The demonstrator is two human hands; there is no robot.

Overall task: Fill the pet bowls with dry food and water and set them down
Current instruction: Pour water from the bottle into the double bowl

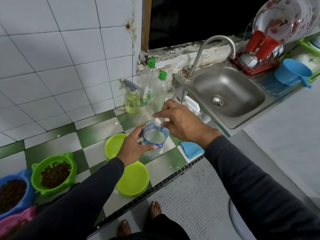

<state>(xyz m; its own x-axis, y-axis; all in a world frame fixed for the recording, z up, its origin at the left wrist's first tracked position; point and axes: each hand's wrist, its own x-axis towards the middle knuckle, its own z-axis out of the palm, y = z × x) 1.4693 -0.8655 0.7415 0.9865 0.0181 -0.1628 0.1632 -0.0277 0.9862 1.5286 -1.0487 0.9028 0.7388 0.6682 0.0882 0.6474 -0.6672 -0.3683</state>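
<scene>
Bowls first: two lime-green ones stand on the checked tile counter, far bowl [114, 144] partly behind the left wrist, near bowl [133, 178] at the counter's front edge, both apparently dry and without food; green bowl [54, 172] and blue bowl [13, 193] further left already hold dry food; a pink bowl [13, 222] at lower left is mostly cut off, contents not readable. Water bottle [153, 140] stands over the counter between the two lime bowls and the blue cloth [191, 149], roughly half full as far as can be judged; left hand [134, 147] wrapped round its body, thumb and fingers curled on the plastic; right hand [180, 121] above it, fingertips [156, 115] pinching the white cap [159, 121]. Whether the cap is tight or partly unscrewed cannot be told. Step in hand, by judgement: opening the bottle to pour water. Risks: a hard squeeze on thin plastic as the cap frees could jet water over the counter; the cap could slip and drop toward the floor; the near bowl sits close to the edge, so a nudge from the left sleeve [90, 196] could tip it off; a fast pour could splash into the dry food just beside; the spray bottle [132, 101] and the soap bottles [154, 84] behind are within reach of a careless tilt.
</scene>
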